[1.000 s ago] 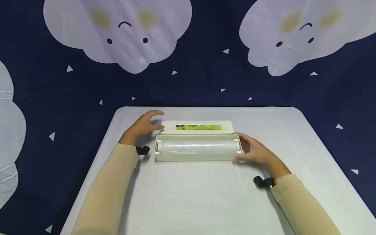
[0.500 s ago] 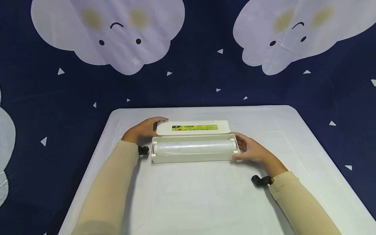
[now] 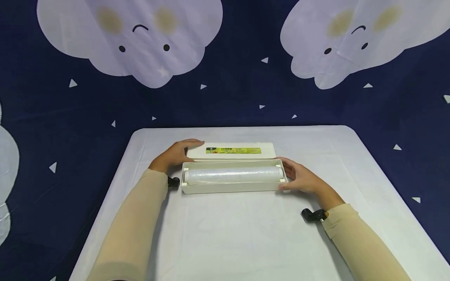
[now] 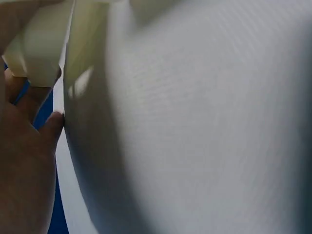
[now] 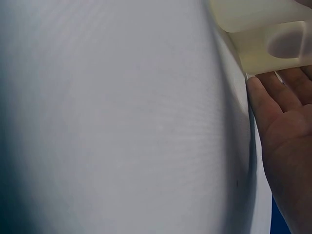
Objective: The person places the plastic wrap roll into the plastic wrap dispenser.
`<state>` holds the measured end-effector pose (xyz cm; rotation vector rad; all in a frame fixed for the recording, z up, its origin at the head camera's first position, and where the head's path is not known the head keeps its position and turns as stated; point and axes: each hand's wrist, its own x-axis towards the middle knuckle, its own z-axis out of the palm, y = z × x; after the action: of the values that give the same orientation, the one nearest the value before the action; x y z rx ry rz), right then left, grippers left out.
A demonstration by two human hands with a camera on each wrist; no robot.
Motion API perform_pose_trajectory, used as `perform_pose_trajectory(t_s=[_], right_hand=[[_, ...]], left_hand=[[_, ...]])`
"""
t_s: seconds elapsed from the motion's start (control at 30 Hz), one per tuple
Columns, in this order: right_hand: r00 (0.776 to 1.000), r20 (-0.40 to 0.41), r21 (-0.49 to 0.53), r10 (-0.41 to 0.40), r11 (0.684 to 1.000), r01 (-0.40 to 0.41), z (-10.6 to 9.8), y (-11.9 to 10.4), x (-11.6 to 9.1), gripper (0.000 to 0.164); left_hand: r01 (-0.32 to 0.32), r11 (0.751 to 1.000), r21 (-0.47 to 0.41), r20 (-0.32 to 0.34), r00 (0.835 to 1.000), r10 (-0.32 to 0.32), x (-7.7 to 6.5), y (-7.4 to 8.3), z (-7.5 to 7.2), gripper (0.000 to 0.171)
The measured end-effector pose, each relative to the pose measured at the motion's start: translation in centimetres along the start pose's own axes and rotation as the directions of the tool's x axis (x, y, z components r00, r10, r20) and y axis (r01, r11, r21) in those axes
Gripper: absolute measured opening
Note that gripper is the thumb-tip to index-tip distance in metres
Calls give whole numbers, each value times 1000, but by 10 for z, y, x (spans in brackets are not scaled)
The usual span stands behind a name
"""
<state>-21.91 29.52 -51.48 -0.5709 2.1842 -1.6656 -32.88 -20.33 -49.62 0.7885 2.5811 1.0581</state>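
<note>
A long cream plastic wrap box (image 3: pixel 232 189) lies across the table with its inside facing up. In it rests a roll of clear plastic wrap (image 3: pixel 232 174). Right behind stands the box's cream lid (image 3: pixel 197 153), bearing a yellow-green label (image 3: pixel 233 150). My left hand (image 3: pixel 173 154) grips the lid's left end, thumb at the near side and fingers along the far side. Around the box's right end, my right hand (image 3: pixel 300 177) holds with thumb in front and fingers behind. In the right wrist view, the fingers (image 5: pixel 265 105) meet the box end (image 5: pixel 273 46).
A white cloth covers the table (image 3: pixel 239 234), which has rounded far corners. Behind it hangs a dark blue curtain (image 3: pixel 239 105) with cloud and triangle prints. A small black camera mount sits at each wrist, the right one (image 3: pixel 313 215) near the sleeve.
My left hand has moved right and closed on the lid's left end. My right hand stays at the box's right end. The head view has shifted slightly.
</note>
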Motion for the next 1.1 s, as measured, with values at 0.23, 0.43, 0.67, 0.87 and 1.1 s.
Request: perform_pose_trajectory(t_s=[0.23,0.43,0.67,0.87,1.1], right_hand=[[1000,4,-8,-14,1000,14,0,1,0,113],[1000,5,-11,-18,1000,18,0,1,-1,110],[1000,6,-5,-24,1000,24,1,3,-1,110],[1000,5,-4,-15,1000,15,1,3,0,112],[1000,-4,-21,-13,1000,12,1,4,0,111]], left_hand=[[9,968,-252,-109,993,-38,-2,6,-2,74],[53,925,-376,-211,967,-141,-2,11,-5,70],[90,909,-407,-278,936,-217,-6,12,-7,63],[64,896,-440,-320,921,-223,-12,16,-11,62],[34,893,-448,-340,918,-205,-23,20,-15,64]])
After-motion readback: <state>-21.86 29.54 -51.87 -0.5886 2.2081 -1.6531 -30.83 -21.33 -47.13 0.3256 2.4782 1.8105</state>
